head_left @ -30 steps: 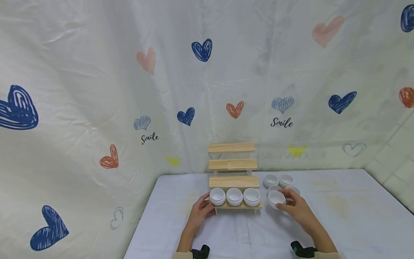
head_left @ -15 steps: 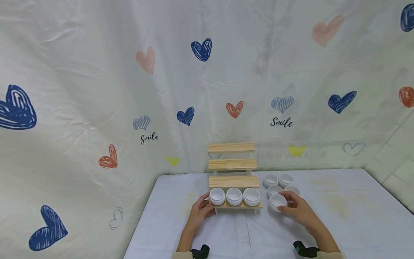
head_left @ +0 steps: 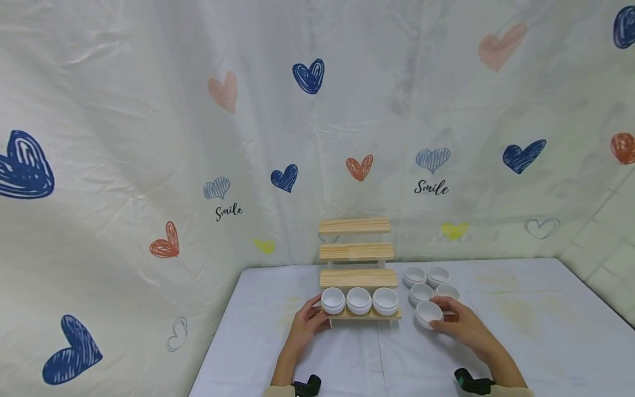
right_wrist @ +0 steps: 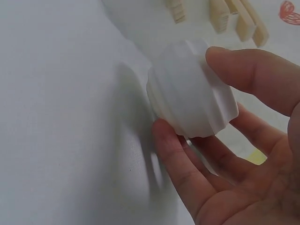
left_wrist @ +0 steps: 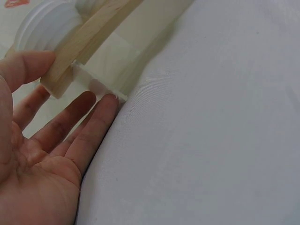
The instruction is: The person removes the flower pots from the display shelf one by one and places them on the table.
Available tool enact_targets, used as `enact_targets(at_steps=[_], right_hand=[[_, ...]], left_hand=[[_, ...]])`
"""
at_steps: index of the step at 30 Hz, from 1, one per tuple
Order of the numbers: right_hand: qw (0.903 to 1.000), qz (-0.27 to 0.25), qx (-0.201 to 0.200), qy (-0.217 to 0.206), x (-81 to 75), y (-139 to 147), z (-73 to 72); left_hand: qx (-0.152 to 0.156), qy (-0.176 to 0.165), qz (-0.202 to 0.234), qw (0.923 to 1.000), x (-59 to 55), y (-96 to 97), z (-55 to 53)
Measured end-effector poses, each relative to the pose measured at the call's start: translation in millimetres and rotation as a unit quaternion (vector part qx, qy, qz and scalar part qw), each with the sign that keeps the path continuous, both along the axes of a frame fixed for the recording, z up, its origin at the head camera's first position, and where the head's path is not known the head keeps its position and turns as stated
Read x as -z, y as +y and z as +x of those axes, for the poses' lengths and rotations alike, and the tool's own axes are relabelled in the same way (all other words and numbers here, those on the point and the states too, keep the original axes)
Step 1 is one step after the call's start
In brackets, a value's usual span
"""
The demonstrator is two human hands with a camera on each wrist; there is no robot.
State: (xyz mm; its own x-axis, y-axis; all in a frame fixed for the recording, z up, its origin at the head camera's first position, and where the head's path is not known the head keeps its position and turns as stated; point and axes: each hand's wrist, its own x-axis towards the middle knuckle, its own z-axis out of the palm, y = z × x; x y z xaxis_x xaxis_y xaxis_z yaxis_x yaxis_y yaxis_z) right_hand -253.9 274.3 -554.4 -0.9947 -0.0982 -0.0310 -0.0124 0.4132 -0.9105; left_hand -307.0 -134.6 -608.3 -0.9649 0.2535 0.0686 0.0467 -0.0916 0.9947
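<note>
A tiered display stand (head_left: 359, 278) with pale wooden shelves stands mid-table. Three white ribbed ramekins (head_left: 359, 299) sit in a row on its lowest shelf (head_left: 364, 316). At that shelf's left end is my left hand (head_left: 306, 324); in the left wrist view its thumb lies on the wooden board (left_wrist: 70, 61), with fingers below by the clear support. To the stand's right, my right hand (head_left: 461, 325) holds another white ramekin (head_left: 429, 314) between thumb and fingers. The right wrist view shows this ramekin (right_wrist: 190, 91) gripped by its ribbed side, close to the tablecloth.
Several more white ramekins (head_left: 421, 293) cluster on the white-covered table (head_left: 521, 331), just behind the held one. The stand's upper shelves (head_left: 355, 252) rise toward a white curtain (head_left: 149, 138) printed with hearts.
My right hand has moved slightly right and toward me with the ramekin, so the ramekin behind it shows more fully. My left hand has stayed at the shelf's end.
</note>
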Motion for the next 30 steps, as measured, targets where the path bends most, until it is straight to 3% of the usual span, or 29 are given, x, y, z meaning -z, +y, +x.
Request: enact_targets(at_steps=[30], right_hand=[[0.9998, 0.009, -0.016, -0.005, 12.3, 13, -1.3]], left_hand=[[0.002, 0.003, -0.016, 0.9999, 0.5, -0.3, 0.1]])
